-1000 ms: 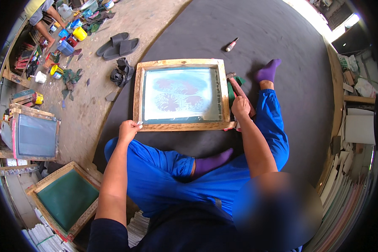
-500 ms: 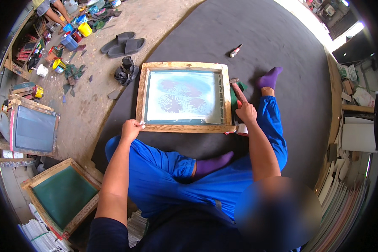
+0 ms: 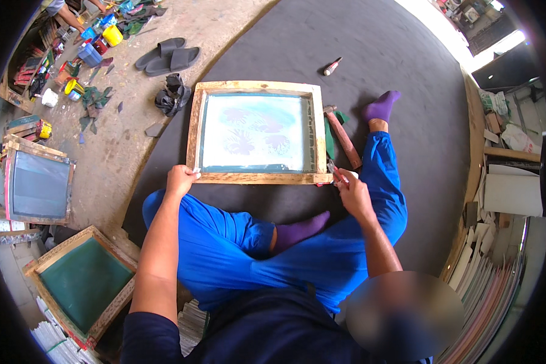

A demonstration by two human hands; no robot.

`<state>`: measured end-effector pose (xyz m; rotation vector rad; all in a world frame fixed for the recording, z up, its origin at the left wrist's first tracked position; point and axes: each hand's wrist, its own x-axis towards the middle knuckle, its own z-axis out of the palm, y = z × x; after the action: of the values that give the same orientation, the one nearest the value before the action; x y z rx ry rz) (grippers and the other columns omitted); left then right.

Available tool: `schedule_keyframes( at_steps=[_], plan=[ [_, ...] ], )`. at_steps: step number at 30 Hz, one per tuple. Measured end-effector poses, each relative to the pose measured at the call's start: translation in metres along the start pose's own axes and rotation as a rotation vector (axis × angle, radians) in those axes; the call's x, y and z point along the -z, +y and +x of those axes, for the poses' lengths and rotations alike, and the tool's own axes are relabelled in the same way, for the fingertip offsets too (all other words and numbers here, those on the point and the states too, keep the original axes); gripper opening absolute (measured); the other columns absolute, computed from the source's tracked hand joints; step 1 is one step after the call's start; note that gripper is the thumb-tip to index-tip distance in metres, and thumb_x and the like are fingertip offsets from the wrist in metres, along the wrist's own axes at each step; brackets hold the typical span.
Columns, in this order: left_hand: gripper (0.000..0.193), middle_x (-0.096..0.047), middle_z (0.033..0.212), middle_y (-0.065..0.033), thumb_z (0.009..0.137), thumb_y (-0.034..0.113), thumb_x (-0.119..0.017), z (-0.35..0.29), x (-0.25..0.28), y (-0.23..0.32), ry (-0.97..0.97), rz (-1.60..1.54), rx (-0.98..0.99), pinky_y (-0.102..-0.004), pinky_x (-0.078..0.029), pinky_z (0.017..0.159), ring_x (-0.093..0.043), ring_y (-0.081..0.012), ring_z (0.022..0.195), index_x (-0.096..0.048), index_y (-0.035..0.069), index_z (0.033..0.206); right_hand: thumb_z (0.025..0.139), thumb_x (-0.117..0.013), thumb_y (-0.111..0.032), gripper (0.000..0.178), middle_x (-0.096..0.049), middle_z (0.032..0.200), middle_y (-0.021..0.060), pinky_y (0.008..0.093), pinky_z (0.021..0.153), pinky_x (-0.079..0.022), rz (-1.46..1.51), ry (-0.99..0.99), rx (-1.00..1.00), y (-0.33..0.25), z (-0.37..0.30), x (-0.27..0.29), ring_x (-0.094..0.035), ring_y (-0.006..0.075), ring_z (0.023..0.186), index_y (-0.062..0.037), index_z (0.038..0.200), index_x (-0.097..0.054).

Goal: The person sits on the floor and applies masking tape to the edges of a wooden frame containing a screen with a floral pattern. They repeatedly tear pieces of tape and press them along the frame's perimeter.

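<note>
The right hand [image 3: 350, 189] has slid to the wooden screen frame's [image 3: 256, 178] near corner, fingers pinching a small tool [image 3: 333, 171] there, while the left hand [image 3: 181, 179] grips the opposite corner; stiff, light rails suit holding, taut mesh [image 3: 252, 132] beyond the fingertips looks fragile.

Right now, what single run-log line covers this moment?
left hand: steadies wooden screen frame at near-left corner | right hand: small tool at near-right corner | hammer: beside frame, on dark mat

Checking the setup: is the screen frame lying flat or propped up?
Flat: the frame lies on the dark mat, left hand on its near corner.
</note>
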<state>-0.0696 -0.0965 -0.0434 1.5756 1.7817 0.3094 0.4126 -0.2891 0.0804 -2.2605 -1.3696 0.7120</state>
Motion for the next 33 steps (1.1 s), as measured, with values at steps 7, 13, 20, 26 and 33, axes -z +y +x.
schedule_keyframes(
  at_steps=[7,13,20,26,33],
  plan=[
    [0.025,-0.077,0.082,-0.0203,0.077,0.021,-0.091,0.002,0.0,0.001,0.005,0.007,-0.016,-0.0408,-0.06,0.076,-0.078,-0.0305,0.079,-0.078,0.0,0.081,0.098,-0.06,-0.012,0.041,-0.072,0.109,0.0312,0.0569,0.092,-0.056,-0.076,0.029,0.002,0.005,-0.017,-0.026,-0.07,0.0501,0.103,-0.0149,0.139,-0.066],
    [0.026,-0.077,0.083,-0.021,0.077,0.022,-0.091,0.0,0.002,0.004,0.007,0.021,-0.029,-0.0418,-0.06,0.077,-0.078,-0.0322,0.081,-0.078,0.0,0.081,0.099,-0.057,-0.012,0.041,-0.073,0.105,0.0303,0.058,0.088,-0.057,-0.129,0.027,0.044,-0.011,-0.016,-0.03,-0.072,0.0496,0.099,-0.0149,0.139,-0.066],
    [0.026,-0.077,0.081,-0.0204,0.077,0.023,-0.091,0.001,0.002,0.005,0.008,0.045,-0.033,-0.0422,-0.06,0.077,-0.078,-0.032,0.08,-0.079,0.0,0.081,0.098,-0.058,-0.009,0.04,-0.074,0.111,0.0271,0.0541,0.091,-0.058,-0.173,0.008,-0.027,-0.02,-0.019,-0.035,-0.072,0.0467,0.101,-0.0125,0.137,-0.069],
    [0.024,-0.076,0.076,-0.0188,0.077,0.023,-0.091,0.003,0.001,0.004,-0.014,0.003,-0.055,-0.0412,-0.06,0.075,-0.077,-0.0308,0.075,-0.081,0.001,0.08,0.1,-0.051,-0.013,0.04,-0.073,0.098,0.0311,0.0591,0.083,-0.057,-0.227,0.027,0.015,-0.015,-0.022,-0.042,-0.073,0.0495,0.093,-0.0145,0.138,-0.065],
    [0.024,-0.077,0.077,-0.019,0.077,0.023,-0.091,0.002,0.003,0.01,-0.007,0.082,-0.04,-0.0406,-0.06,0.076,-0.078,-0.0305,0.077,-0.081,0.001,0.078,0.097,-0.05,-0.008,0.051,-0.074,0.097,0.0282,0.0586,0.082,-0.058,-0.292,0.014,-0.009,-0.012,-0.033,-0.048,-0.073,0.0484,0.089,-0.0173,0.146,-0.06]
  ],
)
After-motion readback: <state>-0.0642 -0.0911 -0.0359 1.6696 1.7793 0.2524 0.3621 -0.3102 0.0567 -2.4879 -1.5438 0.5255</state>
